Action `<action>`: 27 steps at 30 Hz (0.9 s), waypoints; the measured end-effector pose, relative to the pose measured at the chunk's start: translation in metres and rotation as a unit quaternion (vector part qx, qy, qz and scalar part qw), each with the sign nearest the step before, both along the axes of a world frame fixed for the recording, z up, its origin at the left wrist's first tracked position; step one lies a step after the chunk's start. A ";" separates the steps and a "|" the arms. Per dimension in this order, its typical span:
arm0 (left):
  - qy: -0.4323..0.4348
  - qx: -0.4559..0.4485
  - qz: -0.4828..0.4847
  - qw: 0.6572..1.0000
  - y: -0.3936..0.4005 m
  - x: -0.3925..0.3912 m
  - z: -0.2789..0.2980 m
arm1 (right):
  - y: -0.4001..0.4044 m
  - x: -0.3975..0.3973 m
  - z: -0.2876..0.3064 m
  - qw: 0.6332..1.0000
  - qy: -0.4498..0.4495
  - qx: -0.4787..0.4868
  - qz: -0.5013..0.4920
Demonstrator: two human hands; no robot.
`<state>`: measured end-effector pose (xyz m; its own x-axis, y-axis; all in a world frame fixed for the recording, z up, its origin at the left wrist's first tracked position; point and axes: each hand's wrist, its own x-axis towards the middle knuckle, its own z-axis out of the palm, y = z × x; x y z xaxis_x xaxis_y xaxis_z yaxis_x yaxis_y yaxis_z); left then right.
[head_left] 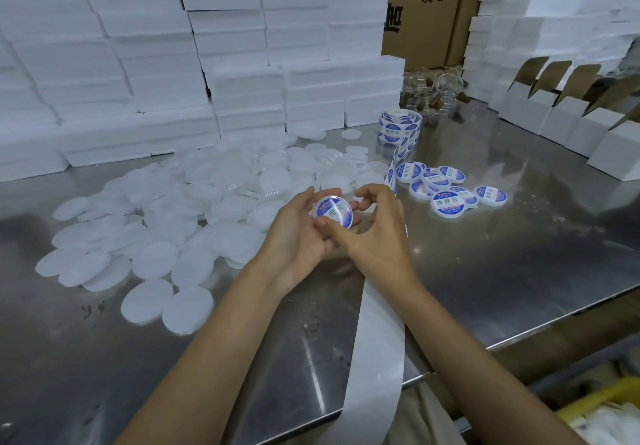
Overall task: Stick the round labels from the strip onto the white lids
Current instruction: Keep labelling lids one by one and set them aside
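Fingers (pixel 313 199) of the left hand (pixel 298 233) curled round a white lid (pixel 333 212) and held it up over the desk (pixel 485 271). That lid had a round blue and white label (pixel 334 210) on its top. The thumb of the right hand (pixel 375 233) pressed on the near edge of the lid, and the other right fingers (pixel 372 192) were bent loosely beside its far edge, holding nothing that could be seen.

A long white strip (pixel 375 358) ran under the right hand, down the shiny desk and over its near edge. Farther back, the strip led up to a roll of labels (pixel 398 129) that stood near the back of the desk.

A big heap of plain white lids (pixel 194 209) lay to the left of the hands and spread toward the back. A small bunch of labeled lids (pixel 446 190) lay to the right of the hands, just beside the strip. Some of them touched or overlapped.

White foam blocks (pixel 156 64) were stacked high behind the heap. Brown cardboard boxes (pixel 422 5) with dark writing stood behind the blocks. Small open white cartons (pixel 568 119) stood in a row on the right side of the desk. Clear jars (pixel 436 95) sat at the back, between the blocks and the cartons. A yellow bin (pixel 609 406) showed below the desk edge on the right.
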<state>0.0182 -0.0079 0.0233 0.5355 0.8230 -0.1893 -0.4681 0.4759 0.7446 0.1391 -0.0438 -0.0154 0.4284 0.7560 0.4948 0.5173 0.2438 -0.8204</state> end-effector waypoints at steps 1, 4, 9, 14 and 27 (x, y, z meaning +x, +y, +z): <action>-0.009 -0.003 -0.006 1.000 0.000 0.001 0.000 | 0.000 -0.001 0.001 1.000 -0.015 0.006 -0.009; -0.026 -0.002 -0.030 0.999 -0.003 0.001 0.000 | 0.001 0.001 0.002 0.999 -0.032 0.022 -0.027; -0.035 0.007 -0.062 0.997 -0.008 0.004 0.000 | 0.004 0.010 0.005 0.997 -0.005 0.058 -0.046; -0.053 -0.006 -0.061 0.997 -0.010 0.004 0.003 | 0.001 0.008 0.004 0.998 -0.007 0.053 -0.043; -0.039 0.040 -0.067 0.996 -0.014 0.008 0.003 | -0.001 0.007 0.007 0.997 -0.012 0.057 -0.045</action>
<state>0.0259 -0.0215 0.0264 0.6513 0.7546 -0.0795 -0.4625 0.4779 0.7468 0.1457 -0.0444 -0.0083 0.4796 0.6531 0.5860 0.5605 0.2858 -0.7773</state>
